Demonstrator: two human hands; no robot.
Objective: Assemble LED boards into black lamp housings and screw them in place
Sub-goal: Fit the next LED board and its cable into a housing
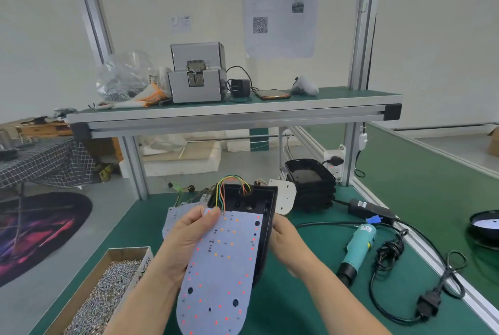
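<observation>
A white LED board (221, 270) dotted with red and orange LEDs is held above the green bench. My left hand (189, 232) grips its left edge. Coloured wires (229, 186) run from the board's top end into a black lamp housing (253, 202) lying tilted under and behind it. My right hand (286, 237) holds the housing's right side. The board lies over the housing's open face, not seated in it. Further LED boards (175, 213) lie behind my left hand, and a stack of black housings (310, 180) stands at the back.
A cardboard box of screws (108, 294) sits front left. A teal electric screwdriver (356, 248) with its cable and power brick (370, 209) lies at the right. On the shelf (232, 110) stand a screw feeder (197, 75), a screw bag (121, 80) and a phone (272, 94).
</observation>
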